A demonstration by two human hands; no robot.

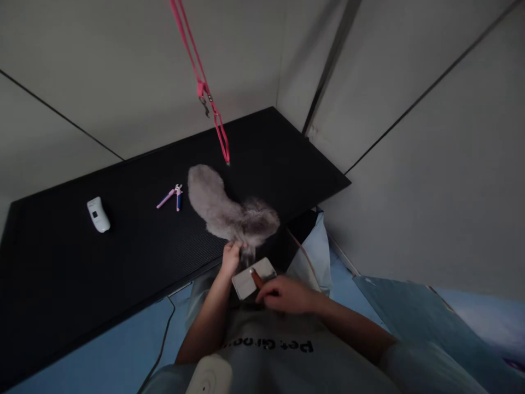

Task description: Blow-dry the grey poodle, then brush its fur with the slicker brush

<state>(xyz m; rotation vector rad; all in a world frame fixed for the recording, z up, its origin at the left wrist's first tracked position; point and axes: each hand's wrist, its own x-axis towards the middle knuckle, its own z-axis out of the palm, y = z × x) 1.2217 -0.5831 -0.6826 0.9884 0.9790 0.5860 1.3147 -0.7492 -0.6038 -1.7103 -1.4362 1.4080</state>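
A grey, fluffy animal [221, 205] lies across the near edge of the black table; I cannot make out its head. My left hand [231, 258] is closed at its near side, gripping grey fur there. Below that hand, a lock of fur hangs toward a slicker brush [246, 283], whose pale, flat back faces up. My right hand [283, 294] is wrapped around the brush's brown wooden handle, slightly blurred. Whether the bristles touch the fur is hidden.
On the black grooming table [135, 268] lie pink-and-blue nail clippers [174, 197], spread apart, and a white handheld device [98, 214]. A pink leash loop [221, 134] hangs above the animal. Grey walls stand behind and to the right. A pale bag [318, 251] hangs beside the table's near edge.
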